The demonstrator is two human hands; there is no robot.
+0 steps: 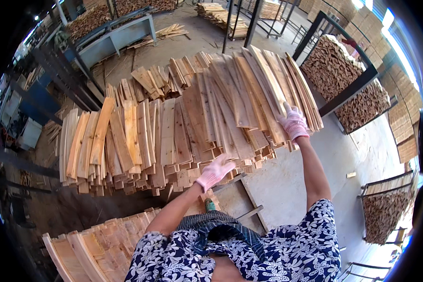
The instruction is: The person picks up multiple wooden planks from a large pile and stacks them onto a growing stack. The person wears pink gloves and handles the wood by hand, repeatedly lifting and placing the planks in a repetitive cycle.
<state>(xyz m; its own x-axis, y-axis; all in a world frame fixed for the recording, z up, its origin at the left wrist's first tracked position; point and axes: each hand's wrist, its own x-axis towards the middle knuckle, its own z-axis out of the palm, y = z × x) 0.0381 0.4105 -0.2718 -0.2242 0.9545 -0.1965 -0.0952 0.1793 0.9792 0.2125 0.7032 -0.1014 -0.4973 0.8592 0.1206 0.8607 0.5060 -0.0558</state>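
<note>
A wide heap of thin wooden slats lies in front of me, fanned out and overlapping. My left hand, in a pink-and-white glove, reaches to the near ends of the slats in the middle of the heap, fingers apart and touching the ends. My right hand, in the same kind of glove, rests on the long pale slats at the right side of the heap, fingers curled over their edge. Whether it grips a single slat I cannot tell.
A second stack of slats lies at lower left. Black metal racks packed with stacked wood stand at the right, another rack at lower right. A blue-grey bench and more wood piles lie beyond. Concrete floor lies to the right.
</note>
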